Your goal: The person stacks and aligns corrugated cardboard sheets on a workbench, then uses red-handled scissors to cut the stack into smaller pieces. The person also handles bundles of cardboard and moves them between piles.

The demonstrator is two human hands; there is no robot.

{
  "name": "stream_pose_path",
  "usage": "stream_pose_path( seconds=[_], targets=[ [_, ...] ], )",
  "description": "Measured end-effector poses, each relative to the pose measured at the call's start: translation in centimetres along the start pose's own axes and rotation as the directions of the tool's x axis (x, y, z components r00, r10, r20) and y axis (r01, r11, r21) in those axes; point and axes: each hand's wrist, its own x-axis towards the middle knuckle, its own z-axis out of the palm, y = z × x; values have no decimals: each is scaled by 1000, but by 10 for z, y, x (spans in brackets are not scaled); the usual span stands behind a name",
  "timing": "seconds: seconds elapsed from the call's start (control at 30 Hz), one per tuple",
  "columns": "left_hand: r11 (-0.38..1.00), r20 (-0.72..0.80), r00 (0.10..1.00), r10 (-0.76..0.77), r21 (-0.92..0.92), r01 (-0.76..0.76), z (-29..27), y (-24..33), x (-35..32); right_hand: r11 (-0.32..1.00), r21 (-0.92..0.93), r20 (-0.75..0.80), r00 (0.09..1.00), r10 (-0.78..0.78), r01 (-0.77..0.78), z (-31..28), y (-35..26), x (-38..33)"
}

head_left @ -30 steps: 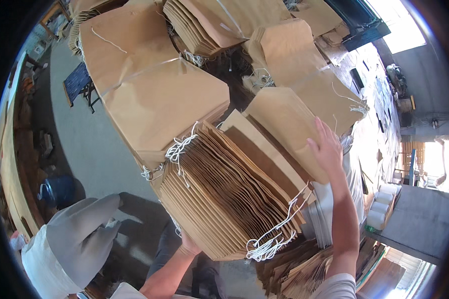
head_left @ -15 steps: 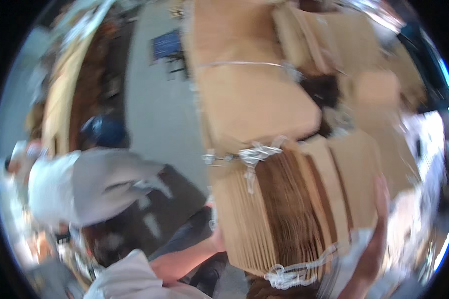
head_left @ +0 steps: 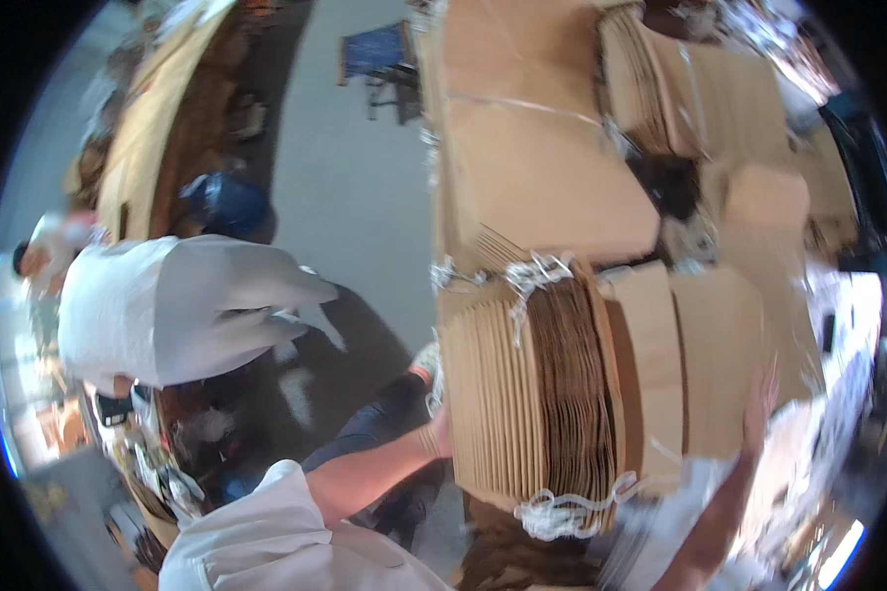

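A thick bundle of brown paper bags [head_left: 498,394] with white string handles [head_left: 562,514] stands in front of me, its folded edges facing up. My left hand [head_left: 443,431] is against the bundle's left side; its fingers are hidden behind the bags. On the right, my right hand [head_left: 761,406] lies with fingers stretched out along the far edge of some flat brown bags [head_left: 724,360] that lean beside the bundle. More white string handles [head_left: 540,276] lie loose at the bundle's far end.
Beyond the bundle lie large stacks of brown paper [head_left: 542,182], one crossed by a strap. More bags [head_left: 729,98] are piled at the far right. To the left, a person in a white top [head_left: 187,310] bends over near a blue rounded object [head_left: 229,205]. A blue-seated stool [head_left: 375,51] stands farther off.
The view has turned, so the floor, stool and far stacks now sit more to the right. My hands keep about the same places at the bags. The picture is less blurred.
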Motion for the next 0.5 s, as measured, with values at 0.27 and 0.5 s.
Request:
stream_pose_path(
  seconds=[0.27,0.5],
  targets=[
    [998,-68,996,53,27,-51,-18,-1,-8,771,561,293,943,156,-301,-28,-262,-62],
    [993,-123,990,75,99,-63,-26,6,-7,896,36,606,723,332,-442,24,-234,-46]
  ],
)
